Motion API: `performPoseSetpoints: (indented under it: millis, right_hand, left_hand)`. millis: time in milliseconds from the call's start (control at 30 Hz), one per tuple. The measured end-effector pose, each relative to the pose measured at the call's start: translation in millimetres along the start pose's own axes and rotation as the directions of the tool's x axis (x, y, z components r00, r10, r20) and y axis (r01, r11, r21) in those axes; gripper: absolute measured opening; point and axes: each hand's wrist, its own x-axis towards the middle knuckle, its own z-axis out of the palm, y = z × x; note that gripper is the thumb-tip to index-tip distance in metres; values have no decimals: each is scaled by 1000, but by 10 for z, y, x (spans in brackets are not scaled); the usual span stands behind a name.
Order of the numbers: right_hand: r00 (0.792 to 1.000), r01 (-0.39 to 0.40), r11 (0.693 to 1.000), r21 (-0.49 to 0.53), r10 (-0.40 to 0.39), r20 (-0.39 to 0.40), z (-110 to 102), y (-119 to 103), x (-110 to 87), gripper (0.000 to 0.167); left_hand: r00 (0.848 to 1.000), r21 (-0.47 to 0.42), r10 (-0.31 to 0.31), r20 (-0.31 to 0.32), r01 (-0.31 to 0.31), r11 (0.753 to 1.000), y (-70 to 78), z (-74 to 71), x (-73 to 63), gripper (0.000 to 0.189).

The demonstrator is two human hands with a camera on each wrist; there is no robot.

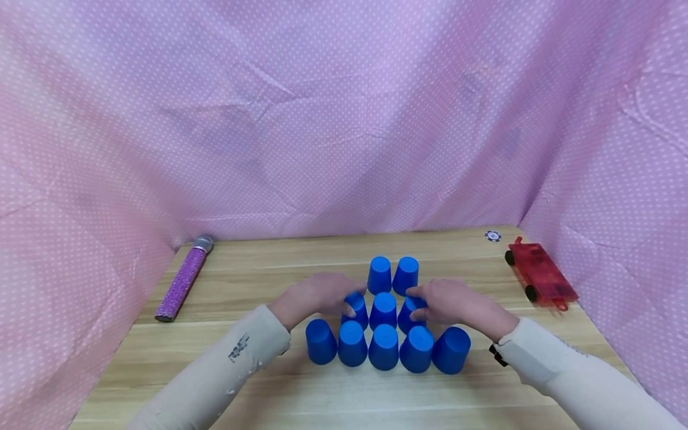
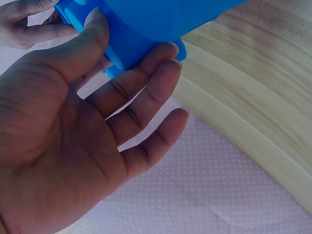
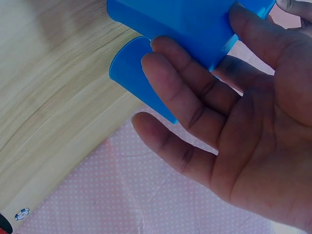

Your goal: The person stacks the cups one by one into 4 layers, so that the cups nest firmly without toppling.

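Several blue cups stand upside down in three rows on the table. At the left end of the middle row, my left hand holds a blue cup between thumb and fingers. My right hand holds the blue cup at that row's right end in the same way. Between these two is the middle cup. Both wrist views show thumb and fingertips against blue plastic, with the outer fingers bent loosely. Two cups, a left one and a right one, form the back row.
The front row, with a centre cup, lies nearest me on the wooden table. A purple glittery microphone lies at left. At right are a red toy car and a poker chip. Pink dotted cloth surrounds the table.
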Motion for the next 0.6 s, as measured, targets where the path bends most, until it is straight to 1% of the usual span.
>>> performPoseSetpoints:
  millis: [233, 600]
  right_hand:
    - [1000, 9, 1000, -9, -9, -12, -14, -6, -2, 58]
    - [1000, -1, 1000, -9, 1, -1, -13, -10, 4, 57]
  left_hand:
    - [999, -6, 39, -1, -39, 999, -57, -16, -5, 30]
    - [999, -7, 45, -2, -46, 999, -82, -5, 13, 33]
